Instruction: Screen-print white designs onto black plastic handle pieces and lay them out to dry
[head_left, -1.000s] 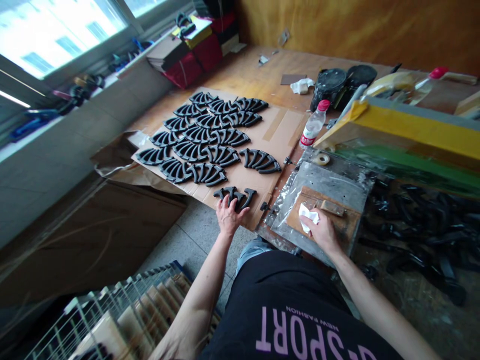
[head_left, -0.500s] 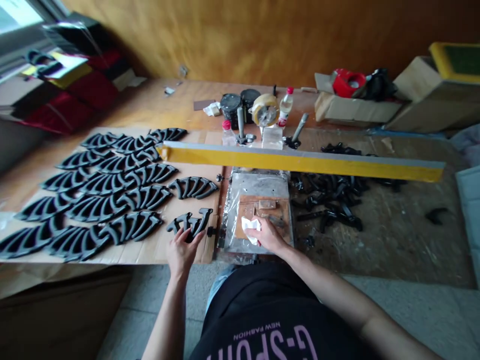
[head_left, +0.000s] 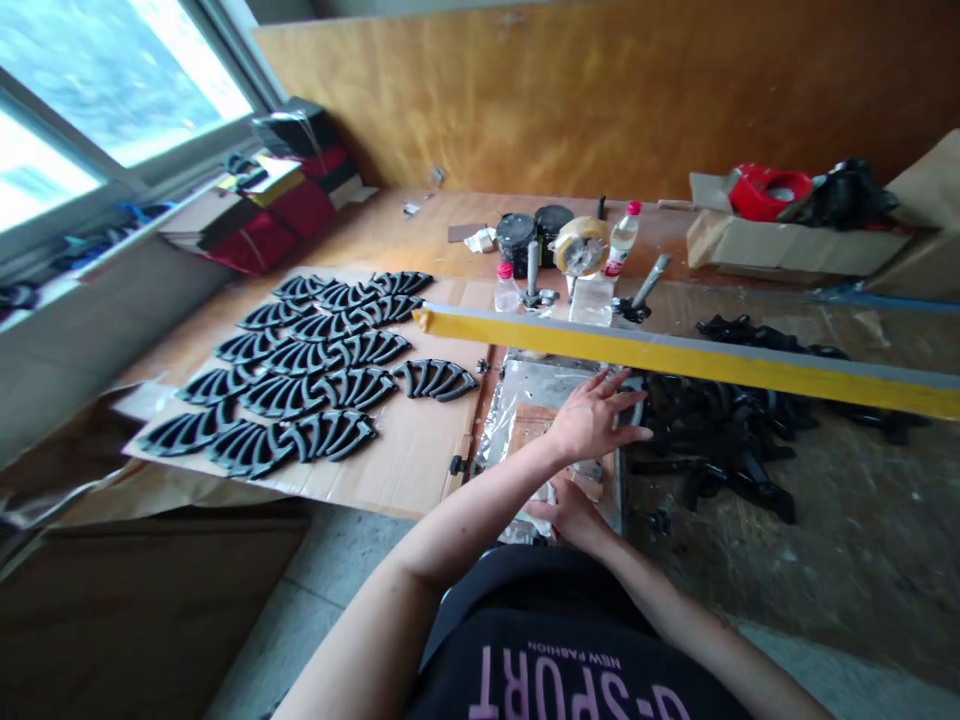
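Note:
My left hand (head_left: 592,418) reaches across to the right, palm down, with its fingers spread. At its fingertips is a dark grey curved piece (head_left: 636,402), beside a heap of glossy black plastic parts (head_left: 731,430); I see no firm grip on it. Below and partly behind my left forearm, my right hand (head_left: 574,518) pinches a crumpled white cloth or tissue (head_left: 546,494). It is over a brown board (head_left: 531,424) on a plastic-covered metal plate (head_left: 517,378). One black finned part (head_left: 436,380) lies apart from the rows on the cardboard to the left.
Rows of black finned parts (head_left: 300,385) cover much of the cardboard (head_left: 427,470). A long yellow bar (head_left: 675,357) spans above the plate. Behind it stand metal posts, a tape roll (head_left: 581,246), bottles (head_left: 624,238) and black tubs (head_left: 516,240). An open carton (head_left: 795,245) is at back right.
My left hand has left the cardboard, where it held a black finned part, and moved right to the heap. That part no longer shows there. My right hand keeps the white cloth; the view has shifted left.

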